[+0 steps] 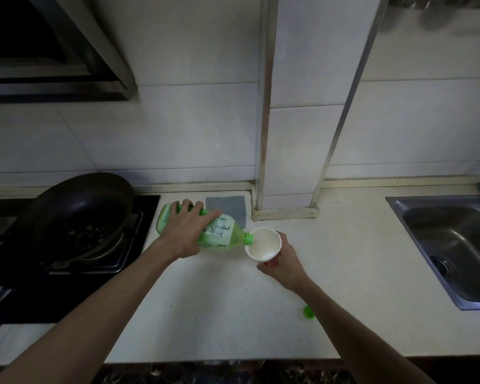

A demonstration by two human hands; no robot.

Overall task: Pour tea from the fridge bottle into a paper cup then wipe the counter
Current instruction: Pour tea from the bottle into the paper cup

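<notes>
My left hand [185, 234] grips the tilted green plastic tea bottle [218, 234], its mouth at the white paper cup [263, 243] held in my right hand [284, 261].

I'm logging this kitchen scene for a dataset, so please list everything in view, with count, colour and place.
bottle: one, green, tilted, mouth at the cup rim
paper cup: one, white, tilted toward the bottle
bottle cap: one, green, on the counter, near right
cloth: one, grey, flat by the back wall
counter: one, white
frying pan: one, dark, on the stove
stove: one, black, left
sink: one, steel, right
range hood: one, dark, upper left
left hand: grip around the bottle
right hand: grip around the cup
</notes>
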